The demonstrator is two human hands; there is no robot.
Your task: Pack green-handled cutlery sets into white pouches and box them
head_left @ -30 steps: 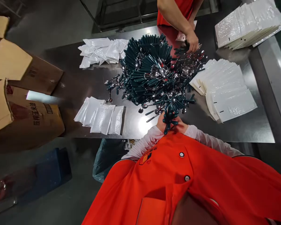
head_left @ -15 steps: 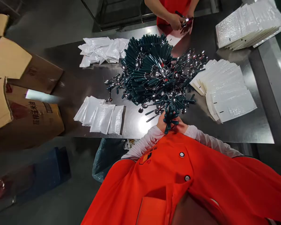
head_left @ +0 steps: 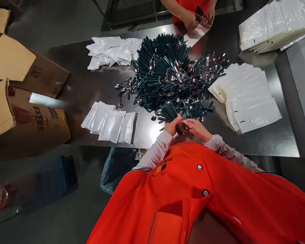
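A: What do the person's own hands hold?

B: The left hand (head_left: 172, 126) is closed round a bunch of spoons (head_left: 170, 114); the dark green handles fan out up and to the left of the fingers, and the shiny bowls sit bunched at the heel of the hand; the right hand (head_left: 197, 127) is just beside it, fingers curled loosely and touching the bowls, though whether they pinch one I cannot tell.

A: And where is the bunch against the rest?

B: Held just above the near edge of the counter (head_left: 264, 142), right at the near rim of the big heap of spoons (head_left: 173, 73), which spreads away beyond the fingertips.

A: What lies to either side?

B: To the left of the left hand, a short fanned row of white pouches (head_left: 109, 122); to the right of the right hand, well apart, a longer fanned stack of pouches (head_left: 246, 96); farther off past the heap, a loose pile of pouches (head_left: 112, 51), and at the far right corner a thick stack of pouches (head_left: 274, 25).

A: Anyone else?

B: A co-worker's hands (head_left: 199, 18) at the far edge, holding a few spoons between them; cardboard boxes (head_left: 22, 101) stand on the floor off the counter's left end.
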